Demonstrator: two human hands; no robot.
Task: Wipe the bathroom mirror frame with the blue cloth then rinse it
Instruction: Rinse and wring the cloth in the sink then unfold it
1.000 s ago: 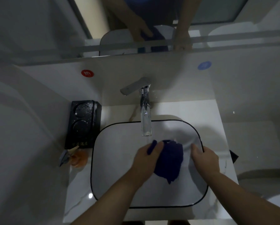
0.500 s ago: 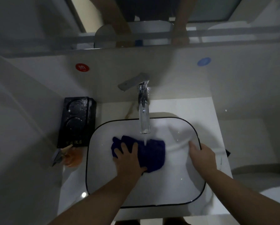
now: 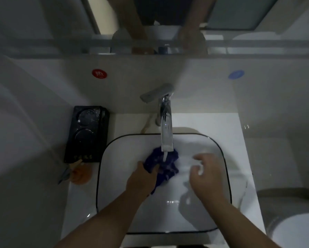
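The blue cloth is bunched up in the white basin, right under the chrome tap, and a thin stream of water falls onto it. My left hand grips the cloth's left side with curled fingers. My right hand hovers over the basin just right of the cloth, fingers loosely bent and holding nothing. The mirror's lower frame runs across the top of the view, with my arms reflected above it.
A black tray with two round recesses sits left of the basin, and a small orange item with a comb-like tool lies in front of it. A toilet stands at the lower right. Red and blue stickers mark the wall.
My left hand went from pressing the spread cloth flat to gripping it bunched under the stream. My right hand left the basin's right rim and moved in toward the cloth.
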